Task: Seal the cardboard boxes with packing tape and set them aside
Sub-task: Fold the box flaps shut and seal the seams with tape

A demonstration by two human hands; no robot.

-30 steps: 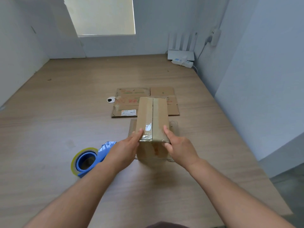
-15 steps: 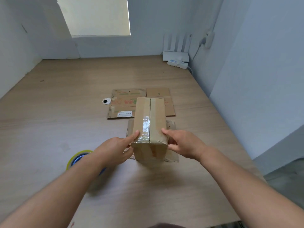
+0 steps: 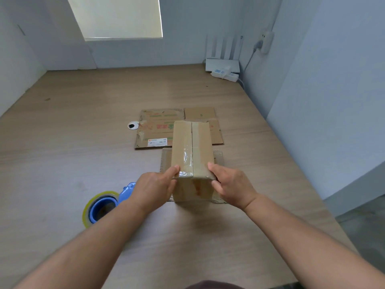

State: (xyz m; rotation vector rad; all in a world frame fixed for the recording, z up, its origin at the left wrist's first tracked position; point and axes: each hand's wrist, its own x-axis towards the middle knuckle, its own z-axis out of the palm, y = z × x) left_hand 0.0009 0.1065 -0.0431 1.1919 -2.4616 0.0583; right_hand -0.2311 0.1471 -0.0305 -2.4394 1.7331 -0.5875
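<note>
Cardboard box (image 3: 192, 147) stood mid-table (image 3: 62, 153) on a flat cardboard sheet (image 3: 165, 159), w/ clear tape along its top seam. We gripped its near end: left hand (image 3: 154, 188) at the left corner, right hand (image 3: 233, 184) at the right, fingers curled on the edges. Tape dispenser (image 3: 102, 207) lay beside our left wrist.

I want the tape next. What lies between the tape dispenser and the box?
The left hand, in the head view: it hides part of the tape dispenser and holds the box at its near left corner.
</note>
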